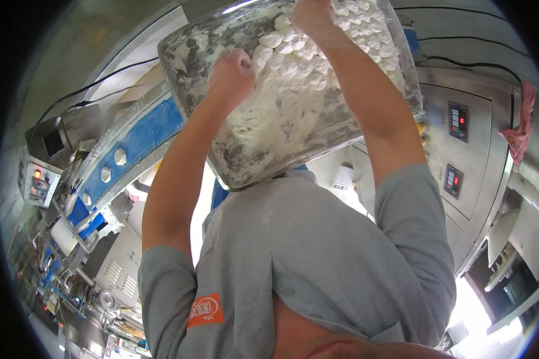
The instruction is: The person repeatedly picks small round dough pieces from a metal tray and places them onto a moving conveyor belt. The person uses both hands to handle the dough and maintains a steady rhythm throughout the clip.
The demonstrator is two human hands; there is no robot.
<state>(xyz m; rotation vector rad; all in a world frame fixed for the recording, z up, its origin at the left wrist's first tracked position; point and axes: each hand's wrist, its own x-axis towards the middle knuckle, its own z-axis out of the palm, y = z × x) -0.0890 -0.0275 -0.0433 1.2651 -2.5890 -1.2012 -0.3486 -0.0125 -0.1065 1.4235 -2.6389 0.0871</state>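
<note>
A floured metal tray [287,148] spans the space before me, tilted in the picture. Flattened pieces of white dough [296,58] lie in overlapping rows toward its far right. My left hand [231,74] is curled into a loose fist over the tray, beside the left end of the dough rows. Flour coats its knuckles, and whether anything is inside the fist is hidden. My right hand [314,18] is bent down among the far dough pieces at the picture's top edge. Its fingertips are hidden from view. Loose flour [247,128] covers the near part of the tray.
A blue conveyor belt [139,134] carrying a few round dough pieces runs at the left, beside a control box [41,184]. On the right stands a steel cabinet [471,103] with two control panels. A pink cloth [521,130] hangs at its edge.
</note>
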